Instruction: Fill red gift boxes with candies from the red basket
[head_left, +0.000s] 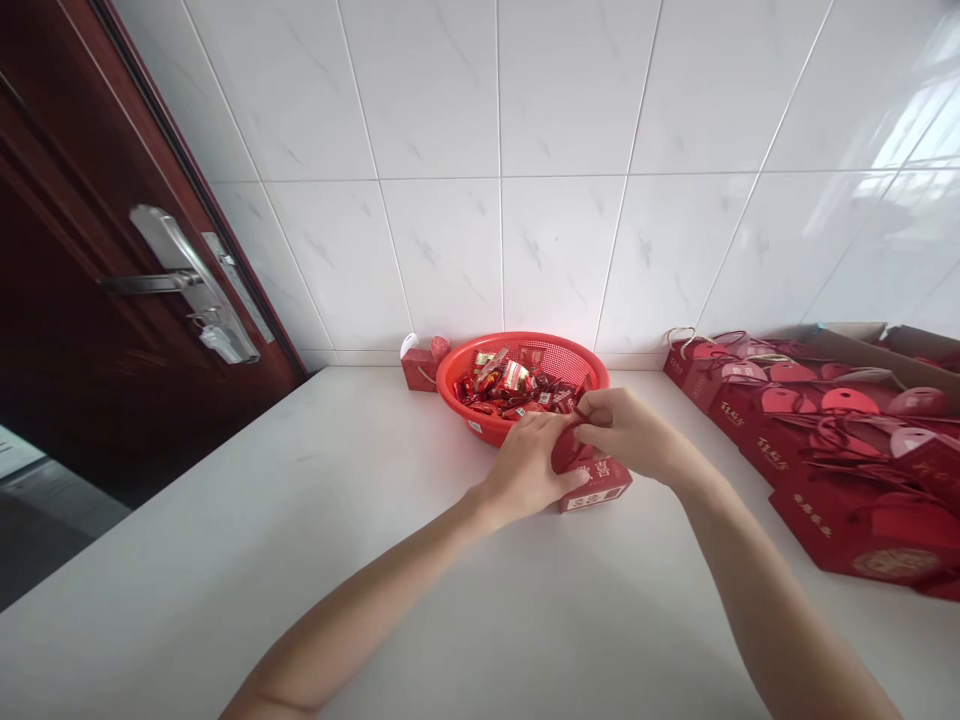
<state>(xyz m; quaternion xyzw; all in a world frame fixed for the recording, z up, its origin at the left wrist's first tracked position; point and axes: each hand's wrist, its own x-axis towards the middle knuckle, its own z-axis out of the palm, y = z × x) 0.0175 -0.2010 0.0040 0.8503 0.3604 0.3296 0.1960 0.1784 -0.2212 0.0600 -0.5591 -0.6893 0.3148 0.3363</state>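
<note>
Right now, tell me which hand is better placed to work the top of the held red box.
Probably the right hand: it is at the red box's top, apparently pinching there, while the left hand grips its side, seemingly steadying it.

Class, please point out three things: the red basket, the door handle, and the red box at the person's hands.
Red basket (489,431): head view, front outer wall.
Door handle (146,284): head view, lever.
Red box (602,478): head view, printed face.
</note>
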